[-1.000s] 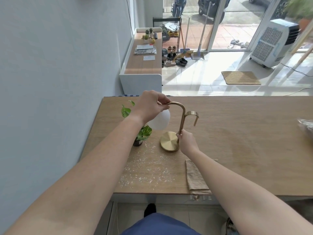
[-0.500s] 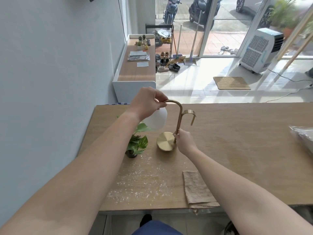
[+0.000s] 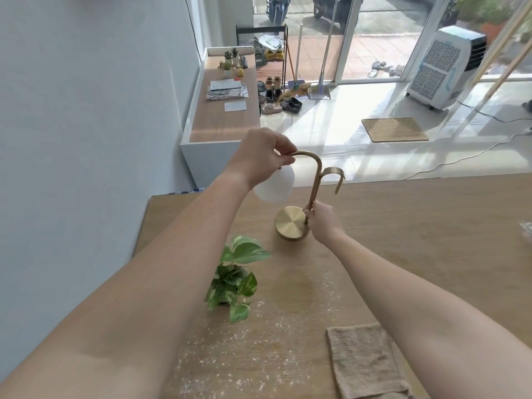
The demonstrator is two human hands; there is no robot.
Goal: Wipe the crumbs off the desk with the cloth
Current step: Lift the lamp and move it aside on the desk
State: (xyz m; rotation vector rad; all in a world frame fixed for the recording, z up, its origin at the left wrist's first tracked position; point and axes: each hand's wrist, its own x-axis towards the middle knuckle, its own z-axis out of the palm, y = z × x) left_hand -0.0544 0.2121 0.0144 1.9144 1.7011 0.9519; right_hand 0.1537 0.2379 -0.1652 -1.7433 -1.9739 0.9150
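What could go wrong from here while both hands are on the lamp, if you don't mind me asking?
The lamp is gripped by the left hand at its arch and the right hand low on the stem; its white globe hangs free and might swing or knock the desk. The left forearm passes just above the small plant and could tip it. The crumbs remain unwiped and the cloth untouched.

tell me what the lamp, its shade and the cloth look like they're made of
Lamp: brushed brass-coloured metal, by the gold sheen and fine circular lines on its base. Shade: matte white, frosted glass or plastic; can't tell which. Cloth: beige terry-like fabric, by its nubby, soft-looking surface.
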